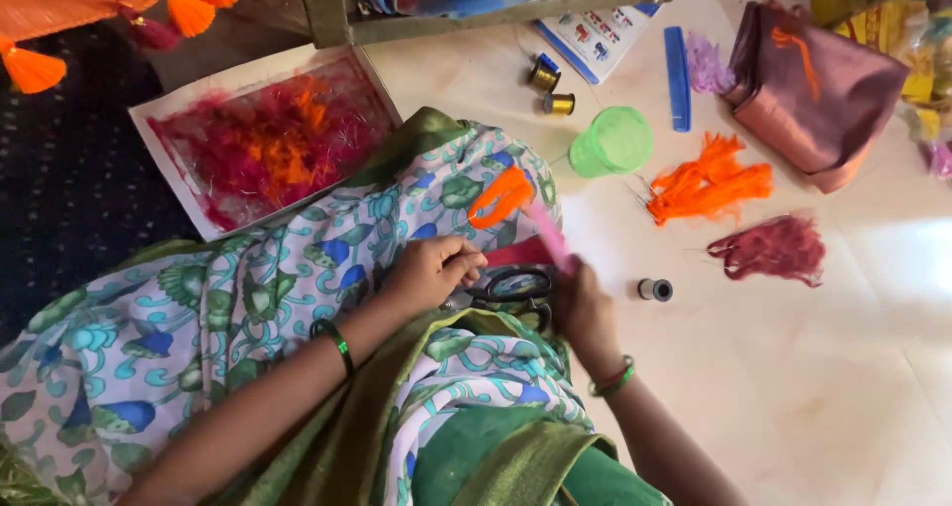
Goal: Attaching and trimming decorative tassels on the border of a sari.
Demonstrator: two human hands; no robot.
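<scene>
Printed floral cloth (248, 308) drapes the lap beneath both hands. Left hand (431, 271) is curled narrow, contents unclear. Right hand (585, 313) pinches a pink thread bundle (548, 236) slanting up-left; black scissors (516, 290) lie between them.

Both forearms are bare. The left hand (428, 271) has a dark green bangle at its wrist, the right hand (585, 313) green bangles. She wears floral blue-green-white cloth with olive-gold edging.
</scene>
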